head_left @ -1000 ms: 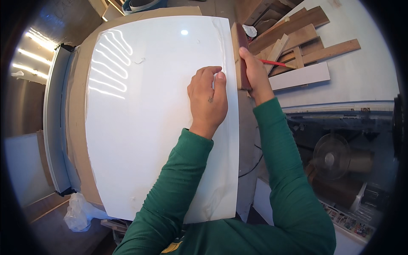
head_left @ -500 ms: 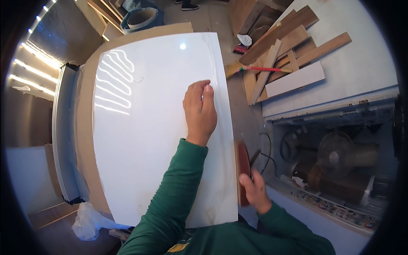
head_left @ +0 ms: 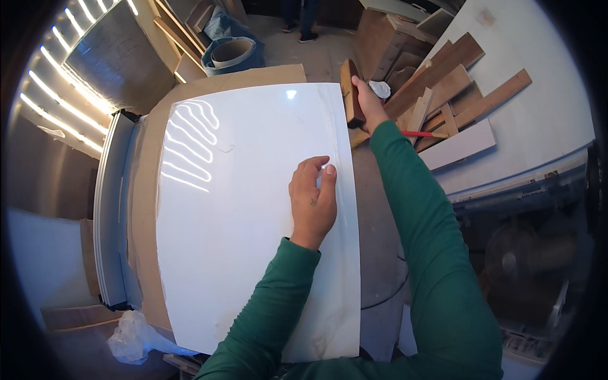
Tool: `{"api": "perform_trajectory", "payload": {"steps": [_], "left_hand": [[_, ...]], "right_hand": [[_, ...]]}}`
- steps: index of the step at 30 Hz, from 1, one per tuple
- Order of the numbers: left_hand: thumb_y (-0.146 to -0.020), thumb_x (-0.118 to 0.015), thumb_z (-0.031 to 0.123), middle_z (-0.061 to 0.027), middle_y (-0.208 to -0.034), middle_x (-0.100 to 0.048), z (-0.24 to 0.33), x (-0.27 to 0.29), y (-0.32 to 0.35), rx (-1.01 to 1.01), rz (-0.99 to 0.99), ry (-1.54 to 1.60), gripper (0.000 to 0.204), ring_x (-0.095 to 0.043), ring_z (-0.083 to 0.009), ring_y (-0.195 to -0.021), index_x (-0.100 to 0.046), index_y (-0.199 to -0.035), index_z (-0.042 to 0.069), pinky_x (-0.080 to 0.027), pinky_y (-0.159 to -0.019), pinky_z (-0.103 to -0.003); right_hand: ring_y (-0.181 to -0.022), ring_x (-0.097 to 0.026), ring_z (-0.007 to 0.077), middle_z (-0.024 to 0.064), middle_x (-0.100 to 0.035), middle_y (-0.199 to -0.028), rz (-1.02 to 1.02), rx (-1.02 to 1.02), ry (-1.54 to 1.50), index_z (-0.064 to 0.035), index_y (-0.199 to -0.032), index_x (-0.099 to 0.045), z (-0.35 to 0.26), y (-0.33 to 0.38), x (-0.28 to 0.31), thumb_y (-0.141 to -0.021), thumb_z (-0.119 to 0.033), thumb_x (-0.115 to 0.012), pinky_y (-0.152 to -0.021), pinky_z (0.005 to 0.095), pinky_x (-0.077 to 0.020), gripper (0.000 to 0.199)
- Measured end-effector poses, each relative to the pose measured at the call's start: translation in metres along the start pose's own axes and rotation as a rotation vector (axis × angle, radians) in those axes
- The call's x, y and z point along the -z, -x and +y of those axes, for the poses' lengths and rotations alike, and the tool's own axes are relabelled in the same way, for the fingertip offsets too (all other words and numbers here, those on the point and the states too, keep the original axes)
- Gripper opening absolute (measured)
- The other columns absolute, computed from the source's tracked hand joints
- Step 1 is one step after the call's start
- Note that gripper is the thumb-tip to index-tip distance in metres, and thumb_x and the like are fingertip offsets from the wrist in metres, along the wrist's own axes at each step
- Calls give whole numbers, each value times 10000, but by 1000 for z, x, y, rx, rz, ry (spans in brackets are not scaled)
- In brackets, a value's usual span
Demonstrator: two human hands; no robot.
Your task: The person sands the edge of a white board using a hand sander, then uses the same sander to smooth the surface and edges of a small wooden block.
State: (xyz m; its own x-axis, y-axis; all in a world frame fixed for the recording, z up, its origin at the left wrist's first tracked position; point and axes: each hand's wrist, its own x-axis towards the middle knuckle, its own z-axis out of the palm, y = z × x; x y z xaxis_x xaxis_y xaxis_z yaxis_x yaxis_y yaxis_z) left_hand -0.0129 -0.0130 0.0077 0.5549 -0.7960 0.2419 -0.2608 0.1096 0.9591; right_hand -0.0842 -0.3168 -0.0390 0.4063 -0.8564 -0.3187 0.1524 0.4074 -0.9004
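A large glossy white panel [head_left: 253, 278] lies flat in front of me, with wavy light reflections at its far left. My left hand [head_left: 314, 201] rests on it right of the middle, fingers loosely bent and thumb apart, holding nothing. At the panel's far right corner, my right hand [head_left: 369, 104] grips a brown wooden sanding block [head_left: 350, 95]. The block stands on end along the panel's right edge; whether it touches the edge I cannot tell. Its face toward the panel is hidden.
Cardboard [head_left: 142, 209] shows under the panel's left side. Wood offcuts [head_left: 472, 104] and a red-handled brush [head_left: 424, 134] lie on a white surface to the right. A blue-wrapped bucket [head_left: 233, 57] stands beyond the panel. A plastic bag [head_left: 130, 339] hangs near left. Another person's legs [head_left: 308, 19] show far back.
My right hand has carried the sanding block from the near right side of the panel to its far right corner. My left hand stays on the panel; the whole view has shifted slightly.
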Motion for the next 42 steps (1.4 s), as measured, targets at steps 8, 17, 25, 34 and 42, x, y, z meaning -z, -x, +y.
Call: {"api": "perform_trajectory", "payload": {"steps": [8, 17, 25, 34, 42], "left_hand": [[-1006, -599, 223, -114, -1138, -685, -2, 13, 2, -38, 29, -127, 243, -615, -278, -1020, -663, -1144, 34, -422, -962, -409], [-1002, -605, 230, -113, -1135, -693, 1, 10, -3, -51, 77, -209, 247, -619, -275, -1040, -679, -1134, 34, -427, -956, -406], [-995, -616, 237, -98, -1196, -673, -3, 14, 0, -104, 73, -301, 272, -598, -269, -1079, -660, -1171, 34, -394, -998, -404], [-1065, -453, 396, -268, -1582, -404, -1, 6, 4, -42, -78, -509, 553, -278, -359, -1542, -567, -1395, -34, -56, -1273, -487], [-1088, -372, 437, -286, -1581, -397, 1, -4, 9, -44, -150, -493, 640, -284, -365, -1538, -528, -1434, -78, -81, -1269, -489]], "right_hand": [[-1167, -641, 364, 297, -654, -1279, 236, 204, 642, 171, -1282, -607, -24, -24, -49, -929, -758, -508, -973, 383, -478, 999], [-1072, -668, 307, 256, -705, -1193, 167, 237, 637, 132, -1221, -663, 11, 30, -40, -982, -648, -521, -944, 364, -478, 828], [-1268, -594, 385, 313, -660, -1276, 152, 240, 717, 110, -1230, -665, 13, 53, -53, -991, -677, -443, -1051, 387, -426, 852], [-1098, -649, 270, 205, -700, -1195, 219, 169, 542, 96, -1244, -667, -23, -36, -53, -942, -642, -586, -953, 335, -473, 801], [-1092, -655, 291, 233, -708, -1179, 113, 327, 520, 134, -1195, -677, 2, -7, -9, -940, -630, -599, -962, 364, -467, 809]]}}
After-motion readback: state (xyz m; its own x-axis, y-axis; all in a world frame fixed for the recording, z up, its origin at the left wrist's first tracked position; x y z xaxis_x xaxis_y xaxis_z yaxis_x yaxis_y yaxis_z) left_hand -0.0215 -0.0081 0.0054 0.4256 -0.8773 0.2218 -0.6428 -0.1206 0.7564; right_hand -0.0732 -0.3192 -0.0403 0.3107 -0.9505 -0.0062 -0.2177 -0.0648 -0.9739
